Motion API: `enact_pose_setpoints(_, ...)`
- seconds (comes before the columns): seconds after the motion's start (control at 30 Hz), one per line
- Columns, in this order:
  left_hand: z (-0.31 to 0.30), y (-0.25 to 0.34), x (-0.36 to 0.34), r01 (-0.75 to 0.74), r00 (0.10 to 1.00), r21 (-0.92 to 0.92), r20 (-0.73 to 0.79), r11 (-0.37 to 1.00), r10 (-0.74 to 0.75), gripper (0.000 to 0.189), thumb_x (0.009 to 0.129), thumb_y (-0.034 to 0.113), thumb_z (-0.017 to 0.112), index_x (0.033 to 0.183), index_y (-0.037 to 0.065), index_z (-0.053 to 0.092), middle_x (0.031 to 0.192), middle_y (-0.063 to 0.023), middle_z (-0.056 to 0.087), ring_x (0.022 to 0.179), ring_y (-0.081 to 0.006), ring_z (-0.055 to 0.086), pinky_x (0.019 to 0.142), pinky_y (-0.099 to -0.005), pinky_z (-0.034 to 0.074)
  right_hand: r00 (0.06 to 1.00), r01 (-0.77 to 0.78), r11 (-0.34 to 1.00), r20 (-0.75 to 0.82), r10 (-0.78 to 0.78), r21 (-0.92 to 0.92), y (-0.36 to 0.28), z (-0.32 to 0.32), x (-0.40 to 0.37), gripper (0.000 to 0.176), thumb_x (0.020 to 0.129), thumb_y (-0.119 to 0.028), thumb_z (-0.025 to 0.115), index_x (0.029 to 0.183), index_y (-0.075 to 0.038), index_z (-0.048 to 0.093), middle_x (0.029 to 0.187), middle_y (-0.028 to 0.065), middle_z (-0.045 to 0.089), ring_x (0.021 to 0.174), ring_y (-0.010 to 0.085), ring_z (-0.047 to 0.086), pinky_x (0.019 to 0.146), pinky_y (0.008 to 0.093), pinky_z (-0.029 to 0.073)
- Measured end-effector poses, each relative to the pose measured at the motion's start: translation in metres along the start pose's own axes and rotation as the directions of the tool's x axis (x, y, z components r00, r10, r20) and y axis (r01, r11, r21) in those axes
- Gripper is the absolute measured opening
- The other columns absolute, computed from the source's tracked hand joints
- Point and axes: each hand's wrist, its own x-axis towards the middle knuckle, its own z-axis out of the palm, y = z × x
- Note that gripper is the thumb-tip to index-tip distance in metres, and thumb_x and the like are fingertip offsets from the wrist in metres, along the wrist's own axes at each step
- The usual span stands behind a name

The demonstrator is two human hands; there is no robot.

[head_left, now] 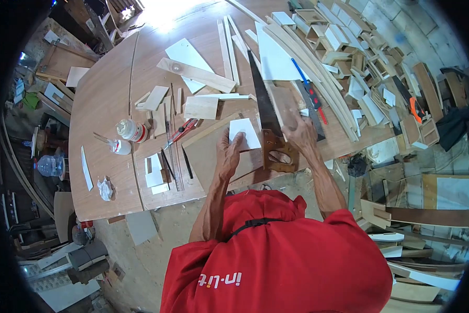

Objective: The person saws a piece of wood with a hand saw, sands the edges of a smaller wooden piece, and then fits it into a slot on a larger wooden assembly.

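Note:
My left hand point(228, 154) holds a small white rectangular piece point(245, 133) over the table, its thumb pressed on the piece's face. Just right of it lies a handsaw with a wooden handle point(279, 151), its dark blade point(263, 99) pointing to the far side. Beyond the saw, my right hand point(301, 133) is on or over a pale wood strip point(280, 101); its fingers are partly blurred, and whether it grips the strip is unclear. A brown board point(213, 169) lies under the left hand.
On the wooden table point(106, 104) are glue bottles point(132, 130), red pliers point(182, 130), a white triangular panel point(278, 55), long strips point(318, 68) and a blue-and-red tool point(310, 91). Small wooden boxes point(336, 36) are piled at the right, with an orange-handled saw point(415, 109).

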Motion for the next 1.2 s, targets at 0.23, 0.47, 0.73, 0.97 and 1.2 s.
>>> enact_pose_setpoints(0.23, 0.001, -0.013, 0.031, -0.014, 0.998, 0.094, 0.066, 0.996, 0.007, 0.030, 0.093, 0.009, 0.054, 0.121, -0.002, 0.055, 0.101, -0.0110, 0.065, 0.084, -0.0164, 0.062, 0.072, -0.0299, 0.053, 0.991, 0.001, 0.997, -0.133, 0.010, 0.080, -0.013, 0.008, 0.004, 0.060, 0.077, -0.039, 0.060, 0.131, -0.013, 0.056, 0.094, 0.0280, 0.061, 0.095, 0.0404, 0.057, 0.088, 0.0465, 0.045)
enact_pose_setpoints(0.47, 0.005, -0.019, 0.043, 0.071, 0.995, 0.020, 0.067, 0.997, -0.072, 0.029, 0.093, 0.010, 0.052, 0.119, -0.002, 0.054, 0.098, -0.0103, 0.063, 0.078, -0.0165, 0.063, 0.062, -0.0312, 0.057, 0.995, 0.084, 0.890, 0.012, -0.100, 0.447, -0.031, -0.018, -0.025, 0.054, 0.081, -0.031, 0.060, 0.130, -0.008, 0.056, 0.105, 0.0257, 0.062, 0.101, 0.0344, 0.060, 0.089, 0.0391, 0.046)
enact_pose_setpoints(0.73, -0.010, 0.009, 0.028, -0.053, 0.942, 0.139, 0.335, 0.989, 0.004, 0.028, 0.093, 0.013, 0.055, 0.119, 0.000, 0.058, 0.102, -0.0087, 0.065, 0.081, -0.0150, 0.063, 0.071, -0.0294, 0.055, 0.969, -0.178, 0.868, 0.237, 0.072, 0.464, -0.086, -0.032, -0.029, 0.048, 0.083, -0.026, 0.057, 0.125, -0.002, 0.058, 0.100, 0.0254, 0.064, 0.095, 0.0302, 0.062, 0.085, 0.0378, 0.047)
enact_pose_setpoints(0.97, -0.029, 0.034, 0.038, -0.207, 0.975, 0.068, 0.095, 0.976, 0.201, 0.026, 0.092, 0.011, 0.054, 0.115, -0.001, 0.060, 0.094, -0.0046, 0.066, 0.082, -0.0106, 0.058, 0.073, -0.0283, 0.048, 0.947, 0.317, 0.879, -0.175, -0.270, 0.356, -0.091, 0.015, -0.080, 0.056, 0.084, -0.034, 0.057, 0.130, -0.003, 0.054, 0.096, 0.0294, 0.062, 0.089, 0.0387, 0.061, 0.081, 0.0439, 0.047)
enact_pose_setpoints(1.2, -0.059, 0.025, 0.035, -0.047, 0.996, -0.060, 0.070, 0.997, 0.052, 0.023, 0.093, 0.011, 0.053, 0.112, 0.000, 0.060, 0.095, -0.0080, 0.063, 0.078, -0.0137, 0.061, 0.066, -0.0269, 0.052, 0.994, 0.031, 0.882, 0.077, -0.076, 0.470, -0.130, -0.001, -0.080, 0.057, 0.083, -0.033, 0.058, 0.129, 0.000, 0.055, 0.100, 0.0286, 0.063, 0.101, 0.0382, 0.058, 0.085, 0.0411, 0.047)
